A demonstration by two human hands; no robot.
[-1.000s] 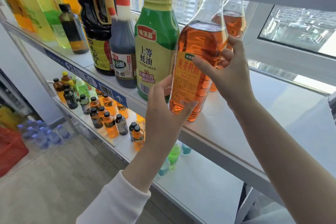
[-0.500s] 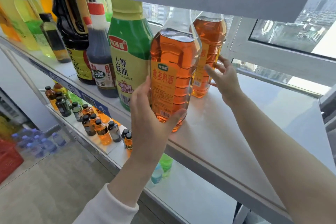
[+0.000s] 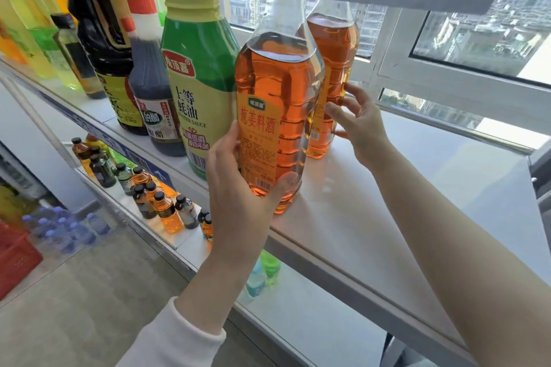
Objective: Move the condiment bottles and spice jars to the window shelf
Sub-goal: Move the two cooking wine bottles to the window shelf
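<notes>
left hand [image 3: 238,188]: fingers wrapped round the low part of the front amber bottle [image 3: 277,92], thumb laid across its base.
front amber bottle: held upright at the front edge of the window shelf [image 3: 387,217]; whether its base touches cannot be told.
right hand [image 3: 357,128]: fingers half-spread, curved with the thumb round the lower body of the rear amber bottle [image 3: 334,68].
rear amber bottle: stood upright on the shelf, at 1 o'clock of the front one, just beside it.
oyster sauce bottle [image 3: 196,83]: at 9 o'clock of the front bottle, just beside it.
vinegar bottle [image 3: 149,92]: at 9 o'clock of the oyster sauce.
small bottles [image 3: 155,197]: clustered on the lower shelf, at 7 o'clock.
</notes>
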